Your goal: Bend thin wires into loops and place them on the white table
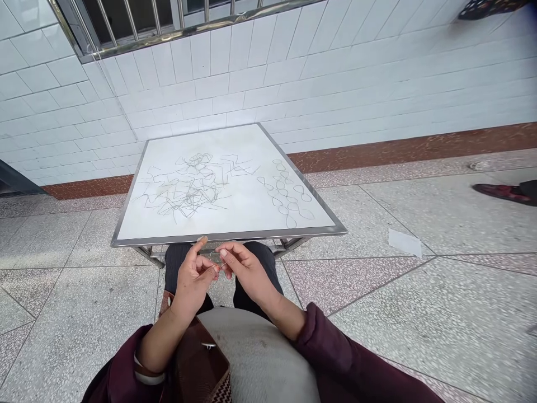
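Note:
My left hand (pixel 193 274) and my right hand (pixel 243 268) meet over my lap, just in front of the near edge of a small white table (pixel 235 226). Both pinch a thin bent wire piece (pixel 217 263) between their fingertips. On the table's left half lies a tangled heap of zigzag wire pieces (pixel 191 184). On its right half several looped wire pieces (pixel 287 193) lie in rows.
The table stands on a speckled stone floor against a white tiled wall with a barred window (pixel 168 17) above. A scrap of paper (pixel 405 242) lies on the floor to the right. Another person's shoe (pixel 501 192) shows at the right edge.

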### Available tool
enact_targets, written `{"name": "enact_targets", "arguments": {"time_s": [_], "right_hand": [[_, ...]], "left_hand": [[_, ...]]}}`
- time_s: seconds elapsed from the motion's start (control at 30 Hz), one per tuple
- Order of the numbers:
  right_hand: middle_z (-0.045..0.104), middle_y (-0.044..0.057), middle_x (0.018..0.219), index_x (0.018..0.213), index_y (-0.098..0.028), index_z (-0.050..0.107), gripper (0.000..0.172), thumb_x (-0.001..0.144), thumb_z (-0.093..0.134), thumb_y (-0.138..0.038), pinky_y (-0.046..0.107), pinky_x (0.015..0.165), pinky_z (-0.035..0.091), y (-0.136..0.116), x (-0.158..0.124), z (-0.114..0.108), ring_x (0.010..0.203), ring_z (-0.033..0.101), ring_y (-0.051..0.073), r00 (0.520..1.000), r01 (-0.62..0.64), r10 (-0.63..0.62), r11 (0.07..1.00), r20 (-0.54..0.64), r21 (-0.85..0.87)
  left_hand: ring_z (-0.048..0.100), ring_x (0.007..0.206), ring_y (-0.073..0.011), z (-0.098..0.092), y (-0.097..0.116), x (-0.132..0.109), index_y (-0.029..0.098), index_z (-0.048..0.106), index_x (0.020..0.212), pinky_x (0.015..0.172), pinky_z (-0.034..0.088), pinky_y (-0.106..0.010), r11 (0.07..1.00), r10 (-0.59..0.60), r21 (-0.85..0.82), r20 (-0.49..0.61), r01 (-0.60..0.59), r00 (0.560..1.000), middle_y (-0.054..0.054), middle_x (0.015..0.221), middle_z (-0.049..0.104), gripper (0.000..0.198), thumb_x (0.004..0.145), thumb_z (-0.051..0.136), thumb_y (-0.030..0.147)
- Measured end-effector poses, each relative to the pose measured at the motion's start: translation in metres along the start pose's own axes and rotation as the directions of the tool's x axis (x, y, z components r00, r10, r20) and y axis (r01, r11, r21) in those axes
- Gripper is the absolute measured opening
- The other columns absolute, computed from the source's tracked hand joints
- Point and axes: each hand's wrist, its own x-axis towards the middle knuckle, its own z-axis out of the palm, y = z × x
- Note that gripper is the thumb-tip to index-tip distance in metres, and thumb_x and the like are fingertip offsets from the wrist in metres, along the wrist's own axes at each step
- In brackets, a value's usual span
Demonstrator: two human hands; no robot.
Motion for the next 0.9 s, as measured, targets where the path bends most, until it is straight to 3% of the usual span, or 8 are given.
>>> {"name": "enact_targets", "arguments": {"time_s": [0.23,0.47,0.73,0.9], "right_hand": [[0.061,-0.002,0.075,0.101,-0.023,0.067,0.026,0.085,0.07,-0.044,0.025,0.06,0.054,-0.003,0.001,-0.002,0.063,0.062,0.011,0.992,-0.095,0.074,0.975,0.106,0.2],[0.064,-0.003,0.071,0.102,-0.022,0.065,0.028,0.083,0.072,-0.042,0.028,0.061,0.057,0.0,0.002,-0.001,0.063,0.066,0.013,0.99,-0.102,0.08,0.977,0.12,0.188],[0.061,-0.004,0.067,0.097,-0.023,0.065,0.023,0.085,0.069,-0.041,0.026,0.054,0.052,0.007,0.002,-0.001,0.058,0.061,0.012,1.0,0.006,-0.006,1.0,0.023,0.008],[0.066,0.002,0.081,0.098,-0.024,0.069,0.014,0.088,0.065,-0.034,0.029,0.058,0.051,0.001,0.003,-0.005,0.072,0.062,0.017,0.98,0.195,-0.197,0.932,0.023,-0.306]], "left_hand": [[0.063,0.066,-0.0141,-0.002,0.005,0.0,0.017,0.049,0.138,0.07,0.055,-0.03,0.996,-0.021,-0.085,-0.077,0.014,0.997,0.002,0.071,0.066,0.065,0.08,0.074,0.032],[0.067,0.068,-0.016,-0.004,0.002,0.0,0.017,0.055,0.131,0.071,0.057,-0.032,0.987,-0.05,-0.156,-0.071,0.039,0.996,0.001,0.072,0.068,0.06,0.078,0.076,0.035],[0.065,0.07,-0.0153,-0.005,0.001,0.003,0.019,0.055,0.13,0.075,0.053,-0.031,0.999,-0.024,-0.042,-0.061,0.022,0.998,0.0,0.075,0.068,0.057,0.079,0.075,0.035],[0.058,0.069,-0.0146,-0.005,0.001,0.0,0.023,0.054,0.134,0.069,0.05,-0.028,0.994,0.032,0.103,-0.062,-0.026,0.998,0.002,0.073,0.062,0.053,0.083,0.069,0.029]]}}
